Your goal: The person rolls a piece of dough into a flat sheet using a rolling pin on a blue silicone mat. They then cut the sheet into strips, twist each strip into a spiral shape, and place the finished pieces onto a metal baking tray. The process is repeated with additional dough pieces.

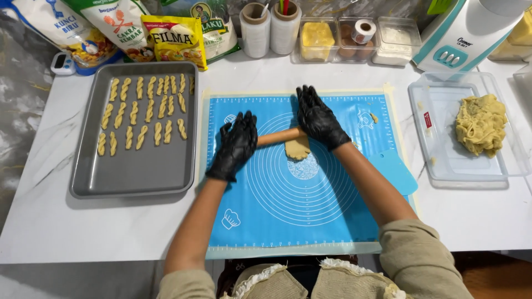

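left hand (237, 145) and right hand (318, 118) flat, open-palmed on rolling pin (280, 136) over dough piece (297, 148) at centre of blue mat (277, 216); best rolled with even pressure, light strokes, keeping thickness uniform.

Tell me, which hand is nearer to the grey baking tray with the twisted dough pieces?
The left hand. It lies flat on the rolling pin, just right of the baking tray. The right hand presses the pin farther right, over the blue mat.
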